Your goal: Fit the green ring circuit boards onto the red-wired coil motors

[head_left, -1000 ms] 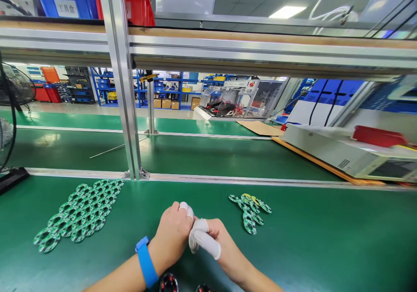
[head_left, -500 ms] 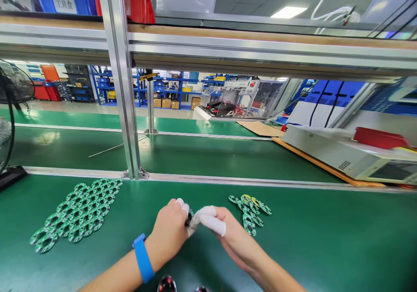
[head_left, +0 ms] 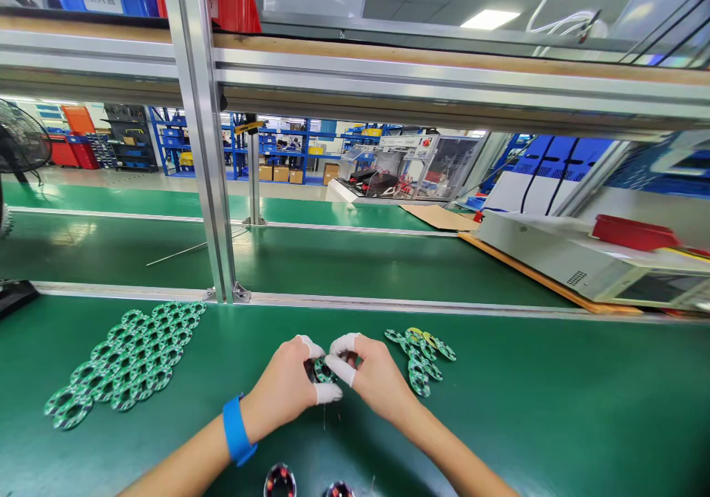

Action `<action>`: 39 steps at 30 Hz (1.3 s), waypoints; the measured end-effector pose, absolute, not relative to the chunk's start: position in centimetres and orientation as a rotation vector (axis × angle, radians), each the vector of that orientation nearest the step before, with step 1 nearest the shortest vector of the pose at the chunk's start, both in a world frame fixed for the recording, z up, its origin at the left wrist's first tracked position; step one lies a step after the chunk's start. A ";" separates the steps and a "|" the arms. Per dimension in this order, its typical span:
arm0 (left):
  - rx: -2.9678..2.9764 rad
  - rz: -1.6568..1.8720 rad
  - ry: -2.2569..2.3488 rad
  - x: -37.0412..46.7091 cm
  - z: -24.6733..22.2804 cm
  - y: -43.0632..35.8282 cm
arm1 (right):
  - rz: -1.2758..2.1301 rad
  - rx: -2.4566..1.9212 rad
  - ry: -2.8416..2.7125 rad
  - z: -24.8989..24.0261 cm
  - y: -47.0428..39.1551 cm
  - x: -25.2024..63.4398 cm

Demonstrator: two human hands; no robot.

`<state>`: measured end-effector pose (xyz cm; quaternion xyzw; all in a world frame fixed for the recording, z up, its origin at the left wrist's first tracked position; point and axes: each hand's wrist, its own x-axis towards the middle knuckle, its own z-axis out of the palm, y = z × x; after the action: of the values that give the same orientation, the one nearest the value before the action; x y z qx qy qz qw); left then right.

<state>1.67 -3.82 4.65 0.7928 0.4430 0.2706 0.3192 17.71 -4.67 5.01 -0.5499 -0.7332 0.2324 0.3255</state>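
1. We look down on a green table, where two hands meet over a small green ring patterned in white and black.
2. The left hand curves into a partly open C, its white-covered thumb on the near side and a white-covered finger on the far side; the ring sits between them, and we judge it held there.
3. The right hand comes in from the opposite side, thumb and finger nearly together at the ring's right edge; we cannot tell whether they pinch it or only touch it.
4. So the ring lies just right of the left palm and just left of the right fingertips. Both hands are close, the left enclosing more of it. Being round, it has no long axis; its exact tilt is unclear to us.
5. Just right of the right hand we find a loose cluster of rings; well left of the left hand, a larger, close-packed group of rings.
6. Nearer us than both hands, two dark-and-red objects show partly at the lower edge.
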 end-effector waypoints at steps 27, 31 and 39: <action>2.029 0.630 1.025 1.6 0.0 -2.0 | 0.368 -1.592 -2.083 5.6 -5.3 20.0; 2.077 0.624 1.046 1.6 0.3 -2.2 | 0.484 -1.613 -2.087 5.6 -5.0 19.8; 2.142 0.616 1.095 1.8 0.4 -2.4 | 0.510 -1.617 -2.112 3.4 -3.8 17.6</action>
<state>1.78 -2.39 0.35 0.8164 0.4171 0.2348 0.3232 17.61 -3.77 3.35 -0.5830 -0.7617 0.1840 0.2148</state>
